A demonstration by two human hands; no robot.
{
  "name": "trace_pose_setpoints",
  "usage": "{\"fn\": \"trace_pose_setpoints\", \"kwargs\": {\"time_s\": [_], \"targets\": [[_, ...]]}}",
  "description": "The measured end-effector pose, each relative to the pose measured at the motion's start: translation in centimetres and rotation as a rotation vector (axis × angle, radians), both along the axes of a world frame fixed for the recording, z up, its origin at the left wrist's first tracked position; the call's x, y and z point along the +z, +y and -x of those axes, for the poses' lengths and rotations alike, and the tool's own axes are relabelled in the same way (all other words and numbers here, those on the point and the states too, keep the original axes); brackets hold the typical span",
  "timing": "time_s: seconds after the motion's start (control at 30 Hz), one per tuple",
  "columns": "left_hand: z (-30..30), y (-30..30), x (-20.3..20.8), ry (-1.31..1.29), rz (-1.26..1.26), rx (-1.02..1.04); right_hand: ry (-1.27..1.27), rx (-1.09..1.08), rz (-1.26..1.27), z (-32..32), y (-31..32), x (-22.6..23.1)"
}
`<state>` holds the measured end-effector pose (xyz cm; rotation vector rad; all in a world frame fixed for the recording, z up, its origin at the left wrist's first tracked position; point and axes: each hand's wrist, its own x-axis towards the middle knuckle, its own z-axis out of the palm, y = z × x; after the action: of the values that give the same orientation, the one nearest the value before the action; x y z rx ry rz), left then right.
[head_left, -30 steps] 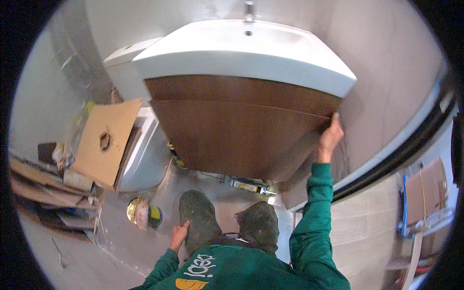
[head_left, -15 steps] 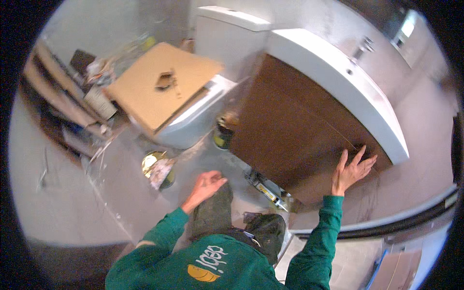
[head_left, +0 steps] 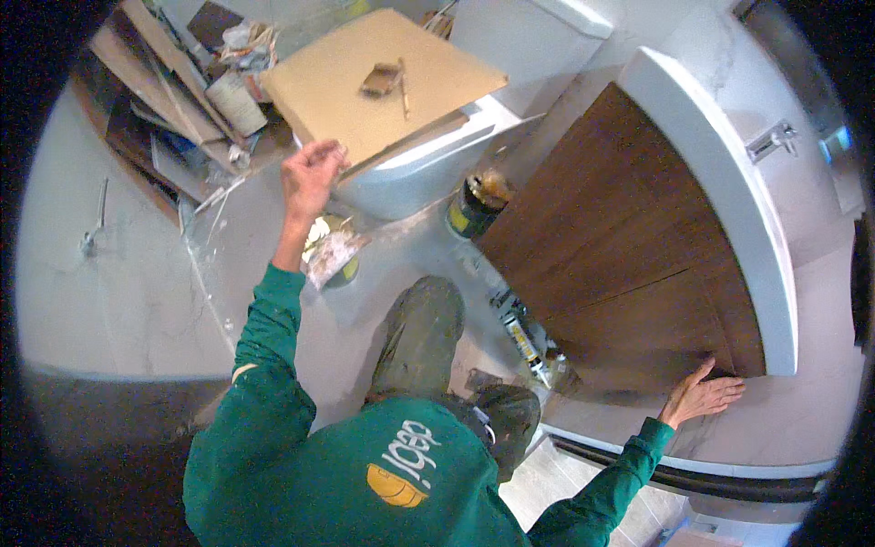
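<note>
Brown wood cabinet under the white basin: I see my right hand spread flat at its lower corner, holding nothing. My left hand, loosely curled and empty, hovers beside the cardboard sheet.

A bathroom under renovation: toilet, washbasin cabinet, and cardboard scraps on the floor.

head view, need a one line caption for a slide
Person in a green top, right hand on the corner of a brown vanity cabinet, left hand raised near a cardboard-covered toilet.
</note>
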<state>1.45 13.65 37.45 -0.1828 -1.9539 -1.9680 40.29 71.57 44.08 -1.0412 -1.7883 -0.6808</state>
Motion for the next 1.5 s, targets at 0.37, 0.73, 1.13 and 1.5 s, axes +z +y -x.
{"fn": "trace_pose_setpoints", "kwargs": {"time_s": [0.37, 0.73, 1.13, 1.5], "targets": [[-6.2, -3.4, -13.7, -0.339, 0.511, 0.288, -0.090, 0.272, 0.050, 5.9, -5.5, -0.8], [-6.6, 1.6, -17.3, -0.264, 0.378, -0.139, -0.088, -0.029, 0.101, -1.5, -1.3, -1.0], [-17.0, 24.2, 3.6, 0.154, 0.137, -0.741, 0.036, 0.358, 0.249, -8.3, -11.0, 0.6], [-22.0, 43.0, 13.4, 1.330, 0.550, -0.571, 0.314, 0.516, 0.744, -16.6, -18.1, -12.6]]}}
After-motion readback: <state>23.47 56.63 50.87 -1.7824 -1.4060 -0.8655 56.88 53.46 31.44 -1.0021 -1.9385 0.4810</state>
